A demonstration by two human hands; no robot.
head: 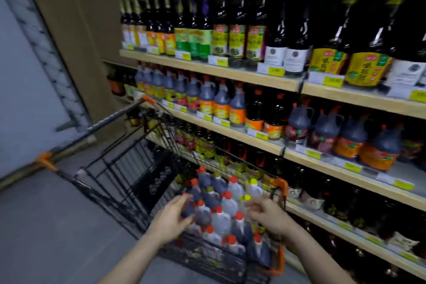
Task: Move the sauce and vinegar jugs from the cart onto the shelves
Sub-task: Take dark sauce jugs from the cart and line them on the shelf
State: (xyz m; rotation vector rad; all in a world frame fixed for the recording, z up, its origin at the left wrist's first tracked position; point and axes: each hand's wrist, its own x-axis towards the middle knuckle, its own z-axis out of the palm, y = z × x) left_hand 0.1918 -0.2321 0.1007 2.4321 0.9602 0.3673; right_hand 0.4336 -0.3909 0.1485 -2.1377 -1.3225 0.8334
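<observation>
cart point(129, 168) full of jugs point(221, 210), hands point(170, 219) above

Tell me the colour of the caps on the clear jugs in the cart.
Mostly red-orange caps, a few yellow; the head view shows them.

Wooden shelves point(207, 71) along the right, each board edged with yellow price tags point(276, 71). Up on the higher board, tall dark bottles point(237, 30) standing upright in tight rows; on the one below, handled jugs point(221, 101) with red caps, side by side. Down on the grey floor point(57, 226), a black wire cart point(129, 168) packed with dark and pale capped jugs point(221, 210), just beside the lower boards.
</observation>
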